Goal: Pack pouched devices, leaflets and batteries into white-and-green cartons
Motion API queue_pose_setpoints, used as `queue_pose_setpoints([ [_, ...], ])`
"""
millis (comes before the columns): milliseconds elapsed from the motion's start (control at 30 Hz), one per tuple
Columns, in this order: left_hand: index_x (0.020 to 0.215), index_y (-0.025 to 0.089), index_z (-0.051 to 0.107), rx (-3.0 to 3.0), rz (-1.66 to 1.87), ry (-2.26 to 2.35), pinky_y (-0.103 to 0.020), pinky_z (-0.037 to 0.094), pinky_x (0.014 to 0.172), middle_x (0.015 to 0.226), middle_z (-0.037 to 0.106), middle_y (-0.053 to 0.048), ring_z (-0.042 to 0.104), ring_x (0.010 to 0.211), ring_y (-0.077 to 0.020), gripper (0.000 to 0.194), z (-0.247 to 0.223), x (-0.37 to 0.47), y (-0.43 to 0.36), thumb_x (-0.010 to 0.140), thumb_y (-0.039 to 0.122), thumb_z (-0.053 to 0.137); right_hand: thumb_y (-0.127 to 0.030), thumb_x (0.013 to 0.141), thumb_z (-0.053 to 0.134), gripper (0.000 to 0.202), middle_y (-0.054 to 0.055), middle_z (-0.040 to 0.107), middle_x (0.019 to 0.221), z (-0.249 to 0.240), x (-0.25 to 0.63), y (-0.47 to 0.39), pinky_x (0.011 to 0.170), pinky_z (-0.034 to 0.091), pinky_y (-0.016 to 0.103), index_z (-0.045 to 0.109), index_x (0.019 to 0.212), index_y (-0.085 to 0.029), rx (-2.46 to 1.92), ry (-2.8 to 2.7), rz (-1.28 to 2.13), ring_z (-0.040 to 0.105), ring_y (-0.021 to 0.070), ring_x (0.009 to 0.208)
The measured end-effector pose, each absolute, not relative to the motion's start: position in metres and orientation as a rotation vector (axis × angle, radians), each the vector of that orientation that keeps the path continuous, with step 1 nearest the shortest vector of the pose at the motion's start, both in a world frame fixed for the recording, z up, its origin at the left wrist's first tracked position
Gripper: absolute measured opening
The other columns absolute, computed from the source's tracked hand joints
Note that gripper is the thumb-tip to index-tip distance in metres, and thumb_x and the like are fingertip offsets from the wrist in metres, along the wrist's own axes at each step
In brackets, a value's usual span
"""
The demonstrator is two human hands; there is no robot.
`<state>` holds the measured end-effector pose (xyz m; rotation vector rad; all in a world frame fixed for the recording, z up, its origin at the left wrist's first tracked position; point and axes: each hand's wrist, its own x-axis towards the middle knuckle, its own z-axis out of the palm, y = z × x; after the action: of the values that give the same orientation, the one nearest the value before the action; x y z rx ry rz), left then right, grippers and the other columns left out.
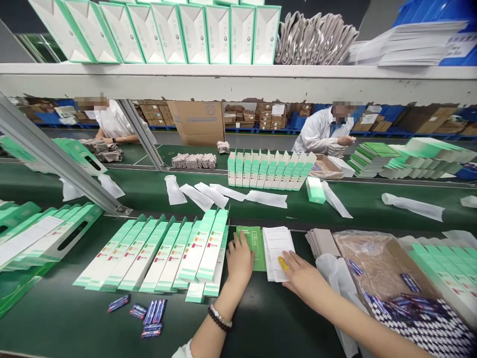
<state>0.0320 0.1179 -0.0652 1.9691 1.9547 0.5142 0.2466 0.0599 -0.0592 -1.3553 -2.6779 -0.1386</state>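
We list, near centre: a green booklet (255,246) of smooth, faintly glossy paper; beside it on the right a white leaflet stack (278,251) of matt printed paper. Near left: flat cartons (164,253) in smooth coated card, and small sachets (151,315) in shiny foil. The worktable (74,318) shows a matt green surface. Near right: a brown cardboard box (400,256) under crinkled clear plastic film.

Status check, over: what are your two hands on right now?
Left hand flat on green booklet. Right hand on white leaflet stack, yellow fingertip cover on. Flat cartons close left, not touching.
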Motion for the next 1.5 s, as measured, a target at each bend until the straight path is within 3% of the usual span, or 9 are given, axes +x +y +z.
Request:
queue_pose_setpoints([
  [133,0.150,0.007,0.017,1.920,0.596,1.920,-0.057,0.043,0.094,0.142,0.039,-0.029,0.045,0.124,-0.0444,0.083,-0.069,0.024,0.126,0.079,0.010,0.060,-0.024,0.093,0.055,0.023,0.016,0.068,0.117,-0.050,0.256,0.065,0.087,0.058,0.042,0.070,0.105,-0.012,-1.301,-2.564,0.047,0.068,0.0292,0.103],
  [267,0.150,0.004,0.013,1.875,0.741,1.838,-0.050,0.043,0.098,0.130,0.046,-0.027,0.049,0.122,-0.0389,0.084,-0.071,0.023,0.131,0.078,0.004,0.056,-0.030,0.100,0.041,0.033,0.010,0.074,0.099,-0.046,0.256,0.067,0.077,0.060,0.035,0.069,0.091,-0.017,-1.311,-2.394,0.149,0.073,0.0230,0.084],
  [400,0.150,0.010,0.019,1.845,0.892,1.693,-0.043,0.046,0.097,0.129,0.051,-0.022,0.052,0.121,-0.0315,0.071,-0.059,0.023,0.120,0.085,0.005,0.046,-0.031,0.101,0.038,0.037,0.007,0.072,0.077,-0.048,0.254,0.069,0.062,0.057,0.031,0.066,0.082,-0.017,-1.368,-2.337,0.090,0.070,0.0209,0.067],
  [600,0.129,0.020,0.055,1.247,1.180,1.226,-0.042,0.051,0.092,0.119,0.062,-0.013,0.060,0.113,-0.0287,0.039,-0.014,0.009,0.066,0.092,0.029,0.050,-0.023,0.094,0.053,0.016,0.009,0.074,0.094,0.004,0.262,0.055,0.073,0.058,0.032,0.064,0.104,-0.018,-1.344,-1.888,-0.225,0.072,0.0225,0.080],
  [700,0.132,0.019,0.052,0.663,1.145,0.944,-0.043,0.055,0.084,0.115,0.068,-0.012,0.068,0.102,-0.0296,0.048,-0.001,0.009,0.047,0.086,0.032,0.061,-0.010,0.088,0.059,0.027,0.011,0.073,0.103,0.029,0.244,0.033,0.085,0.058,0.032,0.063,0.113,-0.016,-1.061,-1.999,-0.280,0.071,0.0227,0.095],
  [967,0.134,0.020,0.046,0.337,1.068,0.667,-0.042,0.053,0.094,0.119,0.069,-0.012,0.067,0.107,-0.0276,0.054,-0.011,0.027,0.046,0.085,0.026,0.065,-0.008,0.090,0.049,0.022,0.012,0.071,0.110,0.001,0.189,-0.003,0.095,0.056,0.043,0.065,0.076,-0.015,-0.818,-2.396,-0.163,0.065,0.0256,0.111],
  [1100,0.128,0.017,0.052,0.355,0.978,0.677,-0.040,0.055,0.088,0.113,0.071,-0.012,0.069,0.101,-0.0277,0.052,-0.016,0.028,0.040,0.079,0.016,0.070,-0.029,0.094,0.055,0.019,0.011,0.069,0.114,0.015,0.203,0.009,0.095,0.054,0.044,0.066,0.102,-0.016,-0.976,-2.364,0.032,0.064,0.0243,0.109],
  [1233,0.121,0.014,0.060,0.511,0.791,0.680,-0.035,0.055,0.078,0.105,0.073,-0.013,0.071,0.091,-0.0260,0.044,-0.015,0.030,0.033,0.080,0.023,0.074,-0.032,0.090,0.060,0.048,0.018,0.057,0.133,0.027,0.221,0.039,0.099,0.046,0.055,0.050,0.133,-0.012,-1.223,-2.340,-0.063,0.052,0.0333,0.122],
  [1500,0.118,0.012,0.064,0.709,0.702,0.714,-0.031,0.051,0.078,0.105,0.073,-0.013,0.069,0.091,-0.0250,0.047,-0.016,0.030,0.033,0.081,0.039,0.073,-0.030,0.092,0.057,0.037,0.009,0.066,0.096,0.010,0.216,0.044,0.078,0.053,0.043,0.057,0.126,-0.016,-1.405,-2.216,0.178,0.059,0.0244,0.087],
])
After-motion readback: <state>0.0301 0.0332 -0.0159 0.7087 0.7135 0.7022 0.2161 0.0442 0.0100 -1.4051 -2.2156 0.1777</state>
